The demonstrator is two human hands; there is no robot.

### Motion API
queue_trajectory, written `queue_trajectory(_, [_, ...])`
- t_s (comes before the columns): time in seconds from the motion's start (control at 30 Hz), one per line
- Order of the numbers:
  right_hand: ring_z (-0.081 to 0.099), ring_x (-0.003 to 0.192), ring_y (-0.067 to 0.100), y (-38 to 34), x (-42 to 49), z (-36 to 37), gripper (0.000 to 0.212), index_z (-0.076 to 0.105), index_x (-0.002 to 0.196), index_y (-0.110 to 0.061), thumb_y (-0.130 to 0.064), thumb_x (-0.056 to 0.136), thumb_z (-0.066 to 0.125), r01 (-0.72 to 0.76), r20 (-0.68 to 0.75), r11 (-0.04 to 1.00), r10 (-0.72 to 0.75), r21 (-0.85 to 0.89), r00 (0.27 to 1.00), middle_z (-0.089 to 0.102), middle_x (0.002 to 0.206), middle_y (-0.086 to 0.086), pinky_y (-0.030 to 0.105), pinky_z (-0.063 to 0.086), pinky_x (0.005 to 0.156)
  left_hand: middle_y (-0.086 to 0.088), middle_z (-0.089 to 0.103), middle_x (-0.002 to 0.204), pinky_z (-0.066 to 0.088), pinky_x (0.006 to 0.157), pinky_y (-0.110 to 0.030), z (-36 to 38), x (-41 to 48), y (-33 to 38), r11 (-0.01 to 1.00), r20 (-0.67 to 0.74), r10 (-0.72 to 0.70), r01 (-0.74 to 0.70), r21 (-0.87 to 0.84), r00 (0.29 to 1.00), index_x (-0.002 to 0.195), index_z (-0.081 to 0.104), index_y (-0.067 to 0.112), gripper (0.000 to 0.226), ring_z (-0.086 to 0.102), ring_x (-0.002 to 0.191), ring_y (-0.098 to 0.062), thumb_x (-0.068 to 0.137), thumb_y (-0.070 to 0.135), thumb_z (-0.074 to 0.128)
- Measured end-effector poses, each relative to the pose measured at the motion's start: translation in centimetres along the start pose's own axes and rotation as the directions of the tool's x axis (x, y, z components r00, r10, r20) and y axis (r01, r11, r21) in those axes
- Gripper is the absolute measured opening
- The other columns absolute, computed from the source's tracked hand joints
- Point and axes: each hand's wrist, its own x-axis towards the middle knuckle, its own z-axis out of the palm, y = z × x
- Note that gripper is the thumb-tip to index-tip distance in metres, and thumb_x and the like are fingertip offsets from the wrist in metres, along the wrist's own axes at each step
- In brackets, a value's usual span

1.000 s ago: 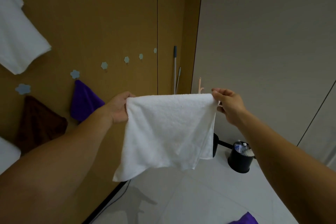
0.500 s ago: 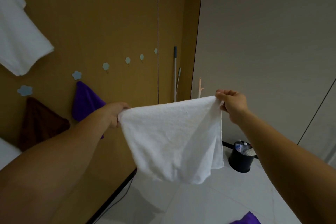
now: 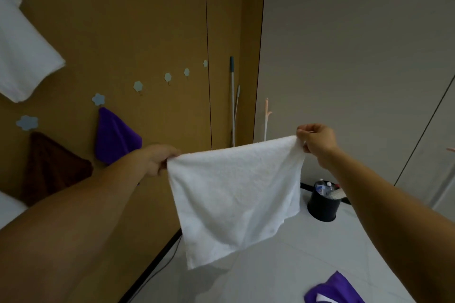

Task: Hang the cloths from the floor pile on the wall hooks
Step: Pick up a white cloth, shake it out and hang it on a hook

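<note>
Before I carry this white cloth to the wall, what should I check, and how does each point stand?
1. Left hand grips one top corner of the white cloth: ok.
2. Right hand pinches the other top corner: ok.
3. Cloth hangs spread between both hands, off the floor: ok.
4. Bare flower hook just past the hung purple cloth: ok.
5. Hanging loop on the white cloth: cannot tell.
6. Floor pile finished: not ok, a purple floor cloth remains.
</note>
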Motion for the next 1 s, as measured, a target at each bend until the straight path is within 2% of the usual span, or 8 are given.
queue_trajectory(0.13, [0.057,0.072,0.017,1.4,0.1,-1.6,0.007,0.068,0.097,-0.013,-0.014,0.091,0.065,-0.025,0.033,0.996,0.028,-0.087,0.999,0.063,0.089,0.005,0.026,0.048,0.058,-0.005,0.061,0.09,0.052,0.057,-0.028,1.8,-0.2,1.0,0.964,-0.028,0.017,-0.024,-0.264,0.999,0.095,0.064,0.012,0.01,0.061,0.077,-0.021,0.087,0.006,0.063])
queue_trajectory(0.23, [0.06,0.077,0.018,1.5,0.5,-2.7,0.009,0.068,0.098,-0.015,-0.016,0.089,0.067,-0.03,0.098,0.991,0.043,-0.129,0.994,0.063,0.089,0.003,0.026,0.049,0.059,-0.006,0.06,0.084,0.043,0.035,-0.021,3.0,-1.0,1.6,0.968,-0.042,-0.001,-0.01,-0.252,0.999,0.097,0.063,0.01,0.013,0.056,0.064,-0.02,0.084,0.005,0.065])
queue_trajectory(0.37, [0.059,0.072,0.016,1.2,1.5,-4.1,0.006,0.068,0.094,-0.014,-0.016,0.089,0.067,-0.004,0.107,0.995,0.015,-0.104,0.994,0.064,0.084,0.002,0.026,0.05,0.057,-0.005,0.059,0.062,0.046,0.041,-0.025,4.3,-2.0,1.8,0.962,-0.023,-0.031,0.023,-0.271,0.999,0.078,0.061,0.009,0.006,0.055,0.051,-0.018,0.083,0.01,0.063])
queue_trajectory(0.53, [0.058,0.075,0.018,1.5,2.8,-5.5,0.008,0.065,0.085,-0.019,-0.019,0.092,0.062,0.012,0.114,0.991,0.004,-0.135,0.993,0.062,0.087,0.003,0.026,0.047,0.056,-0.003,0.05,0.071,0.035,0.036,-0.021,6.3,-3.4,1.9,0.946,-0.157,-0.039,-0.014,-0.324,0.987,0.085,0.058,0.011,0.008,0.044,0.058,-0.015,0.093,0.013,0.054])
queue_trajectory(0.67, [0.057,0.076,0.018,1.9,3.4,-6.2,0.012,0.065,0.099,-0.017,-0.023,0.097,0.055,0.072,0.219,0.952,-0.006,-0.298,0.976,0.06,0.091,0.003,0.028,0.048,0.06,-0.002,0.057,0.081,0.034,0.031,-0.014,7.8,-4.8,2.5,0.911,-0.243,-0.011,-0.09,-0.402,0.97,0.09,0.06,0.011,0.004,0.051,0.052,-0.01,0.093,0.012,0.058])
queue_trajectory(0.8, [0.056,0.077,0.018,2.0,3.7,-6.7,0.015,0.065,0.099,-0.015,-0.024,0.097,0.053,0.098,0.307,0.928,0.018,-0.359,0.952,0.06,0.091,0.005,0.028,0.047,0.059,-0.007,0.061,0.128,0.053,0.08,-0.023,8.8,-5.1,2.9,0.889,-0.342,0.057,-0.204,-0.409,0.938,0.119,0.064,0.007,0.03,0.061,0.099,-0.016,0.09,0.002,0.058])
queue_trajectory(0.87, [0.056,0.075,0.018,2.1,3.8,-6.8,0.015,0.066,0.098,-0.013,-0.022,0.097,0.054,0.103,0.328,0.928,0.021,-0.357,0.945,0.062,0.095,0.009,0.029,0.047,0.061,-0.009,0.061,0.127,0.053,0.085,-0.029,9.2,-5.2,2.9,0.903,-0.385,0.07,-0.222,-0.367,0.92,0.117,0.066,0.009,0.031,0.061,0.098,-0.018,0.088,-0.001,0.059])
queue_trajectory(1.0, [0.057,0.078,0.017,2.0,3.6,-7.1,0.021,0.064,0.096,-0.011,-0.03,0.09,0.065,0.118,0.409,0.941,0.023,-0.316,0.912,0.063,0.098,0.009,0.033,0.045,0.072,-0.004,0.063,0.091,0.044,0.045,-0.027,9.8,-6.2,2.2,0.956,-0.395,0.039,-0.149,-0.252,0.918,0.106,0.07,0.013,0.027,0.049,0.061,-0.014,0.085,-0.001,0.059])
